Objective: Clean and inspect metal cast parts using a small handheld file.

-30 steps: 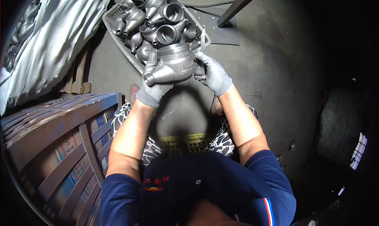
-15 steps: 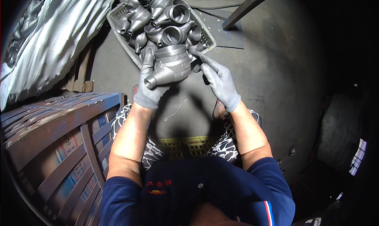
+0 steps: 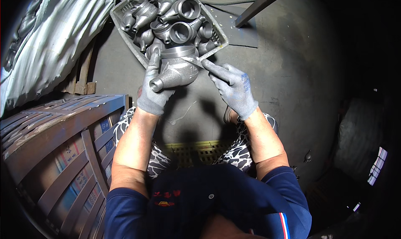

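My gloved left hand is closed round a grey metal casting, shaped like a water meter body. The casting's wide threaded mouth faces up and its narrow spout points down to the left. From my closed right hand a narrow pointed blade reaches against the casting's right side, just below the thread. Its handle is hidden inside the grey glove. Beyond both hands, a pale plastic crate holds a heap of similar castings.
A slatted wooden crate with printed cartons stands at my left. Behind it is a large white sack. A dark metal leg rises at the far right of the crate. A yellow plastic crate lies under me.
My right hand has moved slightly down and turned, and the blade now shows against the casting's side. The casting has shifted slightly left, still in my left hand.
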Available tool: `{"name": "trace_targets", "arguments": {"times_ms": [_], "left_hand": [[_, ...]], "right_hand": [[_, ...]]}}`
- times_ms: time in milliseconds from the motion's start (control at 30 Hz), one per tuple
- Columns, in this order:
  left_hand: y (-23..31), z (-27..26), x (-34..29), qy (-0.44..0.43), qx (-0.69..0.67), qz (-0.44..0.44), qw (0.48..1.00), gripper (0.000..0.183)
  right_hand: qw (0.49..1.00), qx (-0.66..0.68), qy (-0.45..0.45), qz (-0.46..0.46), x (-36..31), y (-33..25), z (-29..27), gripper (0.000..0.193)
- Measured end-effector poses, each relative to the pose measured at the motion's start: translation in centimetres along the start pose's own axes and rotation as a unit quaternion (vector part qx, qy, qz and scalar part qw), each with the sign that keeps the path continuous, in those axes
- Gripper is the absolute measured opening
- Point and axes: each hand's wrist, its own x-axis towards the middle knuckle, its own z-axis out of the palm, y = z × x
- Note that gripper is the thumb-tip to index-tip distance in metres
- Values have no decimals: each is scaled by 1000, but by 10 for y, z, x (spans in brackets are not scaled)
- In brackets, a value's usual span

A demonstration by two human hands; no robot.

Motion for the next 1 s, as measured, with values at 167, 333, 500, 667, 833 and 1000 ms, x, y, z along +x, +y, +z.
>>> {"name": "trace_targets", "arguments": {"times_ms": [167,333,500,667,833,1000], "left_hand": [[-2,1,-2,17,8,8,1000,47],[1,-8,-3,38,57,15,998,49],[-1,-4,-4,29,108,31,993,60],[-2,-2,-6,25,137,46,989,59],[0,-9,-1,6,80,23,997,58],[0,-10,-2,8,93,26,995,57]], "right_hand": [[997,-63,4,-33,-1,-1,-1,38],[998,-57,-29,-13,-1,-5,-5,37],[999,-42,2,-19,0,-6,-5,37],[994,-99,-2,-45,0,-8,-1,36],[996,-82,-8,-43,0,-7,-1,35],[995,-87,-23,-38,1,-10,-2,35]]}}
